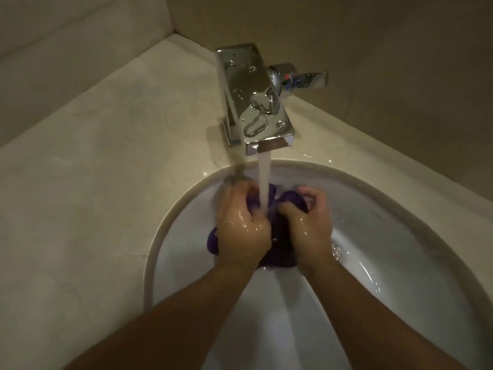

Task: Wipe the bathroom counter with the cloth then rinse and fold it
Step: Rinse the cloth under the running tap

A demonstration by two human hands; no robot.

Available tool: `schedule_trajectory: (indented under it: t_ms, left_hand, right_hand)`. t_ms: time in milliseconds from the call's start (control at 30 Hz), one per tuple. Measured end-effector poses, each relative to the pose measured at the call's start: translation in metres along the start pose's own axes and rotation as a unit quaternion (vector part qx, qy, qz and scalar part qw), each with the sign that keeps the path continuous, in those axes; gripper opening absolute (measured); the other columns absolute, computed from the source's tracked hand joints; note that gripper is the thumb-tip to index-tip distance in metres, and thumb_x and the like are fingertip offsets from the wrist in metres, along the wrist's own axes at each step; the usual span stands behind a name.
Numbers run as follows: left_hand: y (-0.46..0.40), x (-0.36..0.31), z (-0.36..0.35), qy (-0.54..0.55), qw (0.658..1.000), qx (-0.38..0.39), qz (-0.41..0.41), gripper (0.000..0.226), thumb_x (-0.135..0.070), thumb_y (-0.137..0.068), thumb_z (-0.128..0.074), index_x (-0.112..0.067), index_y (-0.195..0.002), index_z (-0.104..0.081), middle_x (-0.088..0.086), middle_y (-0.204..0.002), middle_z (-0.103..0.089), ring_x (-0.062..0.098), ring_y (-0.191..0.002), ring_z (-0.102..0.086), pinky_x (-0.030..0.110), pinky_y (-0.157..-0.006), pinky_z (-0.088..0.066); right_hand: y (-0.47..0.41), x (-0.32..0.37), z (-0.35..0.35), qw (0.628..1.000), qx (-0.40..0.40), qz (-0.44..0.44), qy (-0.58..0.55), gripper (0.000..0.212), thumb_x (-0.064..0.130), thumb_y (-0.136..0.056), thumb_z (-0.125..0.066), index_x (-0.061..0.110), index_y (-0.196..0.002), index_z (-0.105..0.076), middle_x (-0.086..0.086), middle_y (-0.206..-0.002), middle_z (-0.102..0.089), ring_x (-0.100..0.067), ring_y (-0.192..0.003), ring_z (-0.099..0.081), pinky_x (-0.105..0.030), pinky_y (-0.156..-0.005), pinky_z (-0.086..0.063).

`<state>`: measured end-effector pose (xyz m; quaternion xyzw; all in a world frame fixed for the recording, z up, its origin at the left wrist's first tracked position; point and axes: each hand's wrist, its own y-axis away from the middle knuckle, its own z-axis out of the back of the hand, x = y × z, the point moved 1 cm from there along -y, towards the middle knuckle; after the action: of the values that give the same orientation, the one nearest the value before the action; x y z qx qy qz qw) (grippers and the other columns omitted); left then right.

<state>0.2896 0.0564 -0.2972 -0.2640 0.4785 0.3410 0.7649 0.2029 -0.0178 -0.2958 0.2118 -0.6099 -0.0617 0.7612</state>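
A wet purple cloth [280,236] is bunched between my two hands inside the white sink basin [400,249]. My left hand [240,222] grips its left part and my right hand [309,222] grips its right part, fingers curled into the fabric. A stream of water [264,180] falls from the chrome tap [256,102] onto the cloth between my hands. Both hands are wet. Much of the cloth is hidden under my hands.
The beige stone counter [93,182] runs around the sink to the left and behind. The tap's lever [306,80] points right. Walls close in behind the counter. Water droplets sit on the tap and near the basin rim.
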Motion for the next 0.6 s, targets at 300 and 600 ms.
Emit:
schedule_trajectory:
  t_ms: [300, 600]
  left_hand:
    - [0.014, 0.024, -0.006, -0.305, 0.924, -0.032, -0.228, 0.029, -0.019, -0.089, -0.07, -0.01, -0.115, -0.058, 0.01, -0.117, -0.063, 0.028, -0.111, -0.06, 0.049, -0.087, -0.056]
    - [0.005, 0.036, -0.031, -0.454, 0.868, 0.031, -0.198, 0.038, -0.038, -0.094, -0.033, -0.014, -0.088, -0.061, 0.01, -0.077, -0.061, 0.031, -0.071, -0.06, 0.043, -0.067, -0.05]
  right_hand:
    - [0.005, -0.045, -0.016, 0.961, -0.026, 0.209, 0.18, 0.032, 0.043, -0.087, -0.05, 0.031, -0.115, -0.06, 0.006, -0.114, -0.056, -0.009, -0.1, -0.051, -0.029, -0.088, -0.041]
    - [-0.02, -0.07, -0.015, 0.914, 0.04, 0.258, 0.31, 0.032, 0.024, -0.098, -0.042, 0.008, -0.09, -0.069, -0.014, -0.087, -0.065, -0.033, -0.079, -0.063, -0.045, -0.074, -0.05]
